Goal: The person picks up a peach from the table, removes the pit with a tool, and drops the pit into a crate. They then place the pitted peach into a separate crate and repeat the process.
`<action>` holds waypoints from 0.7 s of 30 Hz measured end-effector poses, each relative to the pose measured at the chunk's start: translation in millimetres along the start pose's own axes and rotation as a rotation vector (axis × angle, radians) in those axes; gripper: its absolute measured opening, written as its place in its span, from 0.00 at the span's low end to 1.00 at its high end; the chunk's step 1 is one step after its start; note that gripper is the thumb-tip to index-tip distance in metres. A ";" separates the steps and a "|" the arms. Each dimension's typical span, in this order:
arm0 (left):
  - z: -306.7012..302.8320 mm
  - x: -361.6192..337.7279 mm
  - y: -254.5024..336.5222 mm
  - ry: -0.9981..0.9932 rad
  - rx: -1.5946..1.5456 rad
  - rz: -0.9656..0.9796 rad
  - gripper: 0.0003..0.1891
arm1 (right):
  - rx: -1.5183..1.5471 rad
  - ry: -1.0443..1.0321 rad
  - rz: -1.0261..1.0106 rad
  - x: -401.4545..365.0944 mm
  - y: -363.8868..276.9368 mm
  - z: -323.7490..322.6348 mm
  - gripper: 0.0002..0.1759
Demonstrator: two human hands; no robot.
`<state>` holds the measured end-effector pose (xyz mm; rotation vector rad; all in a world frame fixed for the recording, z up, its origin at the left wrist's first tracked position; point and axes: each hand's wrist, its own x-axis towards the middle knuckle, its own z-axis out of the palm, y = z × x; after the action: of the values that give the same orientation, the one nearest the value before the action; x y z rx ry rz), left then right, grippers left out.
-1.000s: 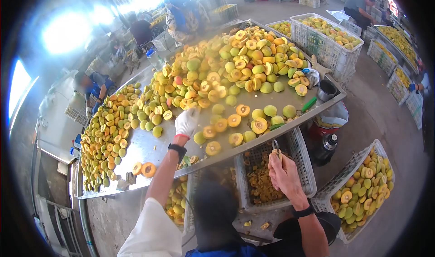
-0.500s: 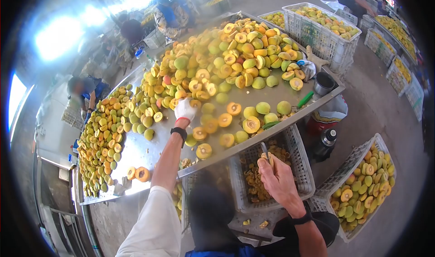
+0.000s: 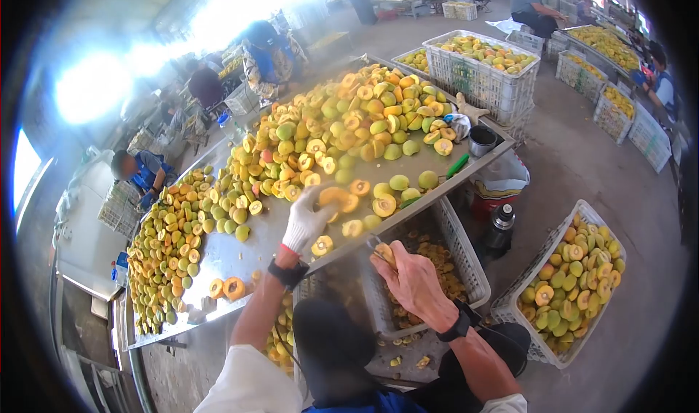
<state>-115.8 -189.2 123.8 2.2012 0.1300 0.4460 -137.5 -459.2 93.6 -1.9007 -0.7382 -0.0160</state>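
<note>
At the far left a seated person in blue (image 3: 142, 171) bends beside the long metal surface (image 3: 244, 251). The left stretch of the surface carries a spread of yellow and green cut fruit (image 3: 167, 242), and two orange halves (image 3: 227, 288) lie apart from it near the edge.

The left hand (image 3: 306, 220), in a white glove with a black band at the wrist, is out over the near edge of the surface. Its fingers are closed around an orange fruit (image 3: 335, 195) (blurred, so the exact grip is hard to read). That fruit sits just in front of the big heap (image 3: 342, 133), with loose halves close to its right.

The right hand (image 3: 409, 273), bare with a dark watch on the wrist, is below the edge of the surface, over a white crate (image 3: 477, 286) that holds brownish scraps. It is clenched around a small tool (image 3: 376, 243) whose metal tip sticks out past the fingers, and a small orange bit shows at the thumb.

Further right, a green-handled item (image 3: 457, 166) and a metal cup (image 3: 482, 139) stand at the right end of the surface. A dark flask (image 3: 499, 226) stands on the floor below. A slanted crate of halves (image 3: 575, 282) lies near right, and a tall full crate (image 3: 480, 67) stands beyond.
</note>
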 end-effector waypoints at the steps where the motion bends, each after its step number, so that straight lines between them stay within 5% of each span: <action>1: 2.8 -8.9 16.3 -0.061 -0.111 -0.027 0.21 | -0.005 0.017 -0.024 -0.1 -2.1 -0.2 0.17; 5: 15.1 -40.3 77.6 -0.274 -0.368 -0.119 0.23 | 0.003 0.123 -0.098 2.9 -4.7 -5.9 0.15; 8: 41.8 -50.0 65.6 -0.257 -0.613 -0.286 0.24 | -0.009 0.166 -0.151 4.1 -6.5 -13.4 0.13; 12: 63.3 -53.1 86.1 -0.256 -0.663 -0.114 0.23 | -0.063 0.188 -0.088 4.3 -2.7 -15.9 0.12; 21: 117.2 -54.7 84.0 0.217 -0.657 0.011 0.28 | -0.069 0.177 0.034 8.5 8.5 -3.5 0.12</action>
<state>-129.7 -342.0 108.3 1.5088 0.0734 0.6307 -125.3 -460.3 90.9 -1.9478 -0.5922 -0.1881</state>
